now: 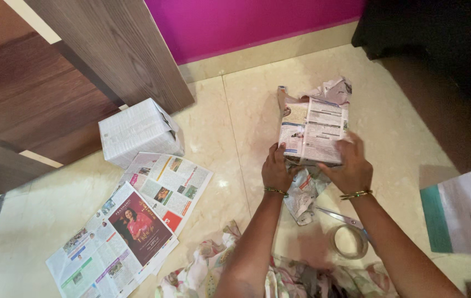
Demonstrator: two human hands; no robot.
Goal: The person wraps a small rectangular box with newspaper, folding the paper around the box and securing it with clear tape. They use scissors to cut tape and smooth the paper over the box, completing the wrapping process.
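- Near the middle of the view, a little toward 2 o'clock: a box half wrapped in newspaper [314,131], standing on the cream tiled floor [235,127], with crumpled paper ends loose at its top and below it.
- Left hand [277,170] at the 7 o'clock corner of the box, fingers [277,150] pressed flat against the paper, thumb side hidden; touching, not closed around it.
- Right hand [350,165] at the 5 o'clock corner of the box, fingers [352,144] spread and bent over the paper edge, holding the sheet down on the box.
- A thin bangle on each wrist.
- Just at 6 o'clock from the right hand, on the floor: scissors [339,217] and a roll of clear tape [349,241], the two touching or overlapping; cannot tell which lies on top.
- Toward 9 o'clock, well apart from the hands: a second box [139,131], fully wrapped in newspaper, beside a dark wooden cabinet [53,83].
- At 8 o'clock: loose newspaper sheets [130,226] spread flat, overlapping one another.
- At 3 o'clock, at the edge of the view: a white and green carton [464,212].
- At 12 o'clock: a pink wall [246,22].
- At 6 o'clock: flowered cloth [213,265] under the forearms.
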